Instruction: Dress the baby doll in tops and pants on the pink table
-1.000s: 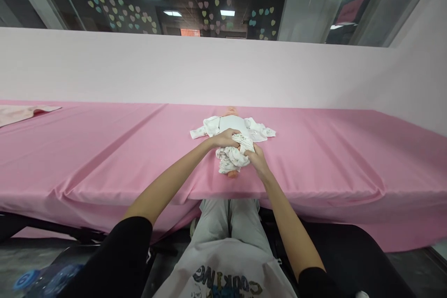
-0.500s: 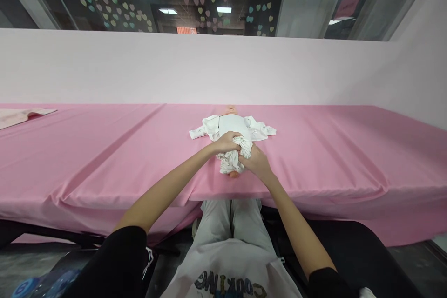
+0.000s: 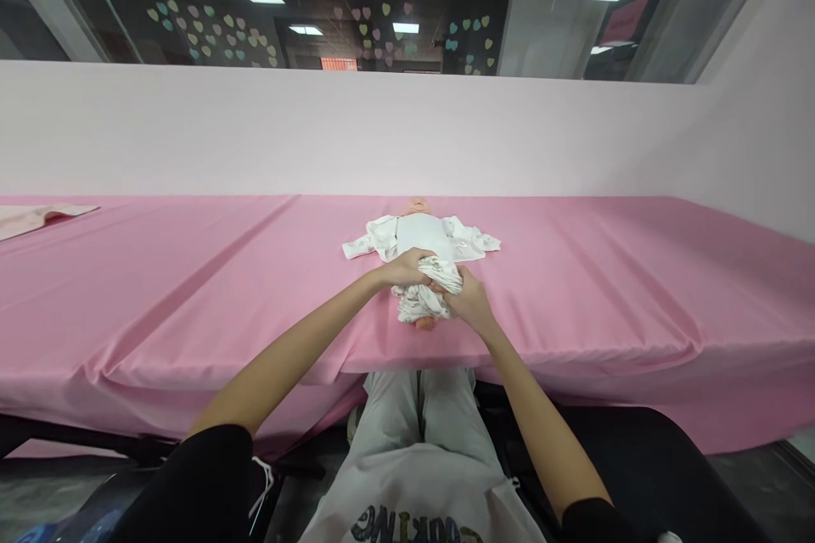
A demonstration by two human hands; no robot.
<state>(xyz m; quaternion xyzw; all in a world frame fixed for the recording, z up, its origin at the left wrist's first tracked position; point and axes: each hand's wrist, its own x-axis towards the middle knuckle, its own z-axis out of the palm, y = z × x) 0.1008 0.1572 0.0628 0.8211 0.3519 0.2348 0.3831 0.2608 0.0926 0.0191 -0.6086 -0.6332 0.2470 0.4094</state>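
Note:
A baby doll (image 3: 423, 231) lies on its back on the pink cloth, head toward the wall, its body white. An open white baby shirt (image 3: 380, 235) spreads out under it, sleeves to both sides. Bunched white patterned baby pants (image 3: 425, 304) gather around the doll's legs, one foot (image 3: 425, 323) poking out at the near end. My left hand (image 3: 407, 266) grips the bunched fabric from the left, and my right hand (image 3: 468, 299) grips it from the right. Between them the fabric is stretched in folds. Most of the legs are hidden by cloth and fingers.
The pink tablecloth (image 3: 210, 271) covers the wide table up to a white low wall (image 3: 356, 127) with glass above. A folded pale cloth (image 3: 38, 218) lies at the far left. A black chair (image 3: 643, 458) stands at the lower right, and a blue-capped bottle (image 3: 38, 533) shows at lower left.
Both hands keep hold of the baby pants while the fabric between them is gathered into tighter folds. My right hand has turned inward a little. The doll stays in place.

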